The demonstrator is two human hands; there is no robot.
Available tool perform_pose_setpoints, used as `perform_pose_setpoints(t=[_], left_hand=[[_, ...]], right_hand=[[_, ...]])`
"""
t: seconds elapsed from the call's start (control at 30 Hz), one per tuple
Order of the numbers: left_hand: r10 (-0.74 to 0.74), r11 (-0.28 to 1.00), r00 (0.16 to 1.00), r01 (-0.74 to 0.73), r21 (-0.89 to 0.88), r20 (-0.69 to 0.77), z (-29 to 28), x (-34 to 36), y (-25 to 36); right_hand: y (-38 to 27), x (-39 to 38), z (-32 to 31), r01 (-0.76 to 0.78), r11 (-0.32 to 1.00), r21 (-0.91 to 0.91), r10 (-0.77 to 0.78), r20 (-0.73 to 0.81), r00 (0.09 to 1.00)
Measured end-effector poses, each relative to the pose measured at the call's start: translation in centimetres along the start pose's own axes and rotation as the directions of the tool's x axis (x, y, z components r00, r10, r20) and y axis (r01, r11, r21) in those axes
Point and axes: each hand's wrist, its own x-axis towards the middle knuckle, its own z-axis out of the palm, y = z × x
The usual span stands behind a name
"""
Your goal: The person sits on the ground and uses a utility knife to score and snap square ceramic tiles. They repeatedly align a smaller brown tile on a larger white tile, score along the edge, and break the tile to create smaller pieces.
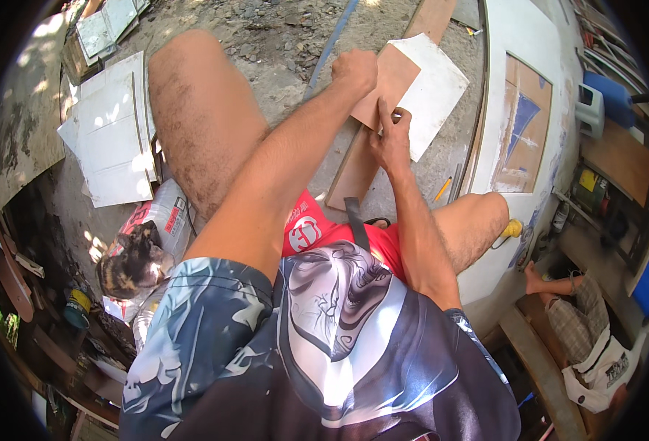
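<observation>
A small, flat piece of thin brown board lies over a white panel, both on top of a long brown plank. My left hand is closed at the upper left edge of the brown board; its fingertips are hidden. At the lower corner my right hand grips the same board, a finger lying along its face. Part of the white panel is covered by the brown board.
A yellow pencil-like tool lies on the ground right of the plank. White panels are stacked at left, near a cat on plastic sacks. A white door lies at right. Another person's legs show at lower right.
</observation>
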Motion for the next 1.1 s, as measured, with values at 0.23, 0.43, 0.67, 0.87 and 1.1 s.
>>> perform_pose_setpoints(t=[0.23, 0.43, 0.67, 0.87, 1.1], left_hand=[[-0.002, 1.000, 0.998, 0.001, 0.015, 0.067, -1.8, -0.9, 1.1], [0.012, 0.999, 0.998, -0.015, 0.048, 0.059, -1.7, -0.6, 0.6], [-0.007, 0.999, 0.998, 0.004, 0.053, 0.063, -1.8, -0.5, 0.9], [-0.034, 0.999, 0.997, 0.032, 0.030, 0.072, -1.9, -0.7, 0.8], [-0.022, 1.000, 0.998, 0.022, 0.006, 0.057, -2.1, -0.9, 0.7]], right_hand=[[0.4, -0.5, 1.2, 0.039, 0.995, -0.095, -0.046, -0.072, 0.996], [0.2, -0.4, 1.5, 0.061, 0.994, -0.086, -0.069, -0.093, 0.993], [0.6, -0.3, 1.7, 0.100, 0.990, -0.095, -0.111, -0.123, 0.986], [0.5, -0.3, 1.6, 0.059, 0.995, -0.086, -0.066, -0.085, 0.994], [0.4, -0.2, 1.5, 0.075, 0.994, -0.078, -0.082, -0.089, 0.993]])
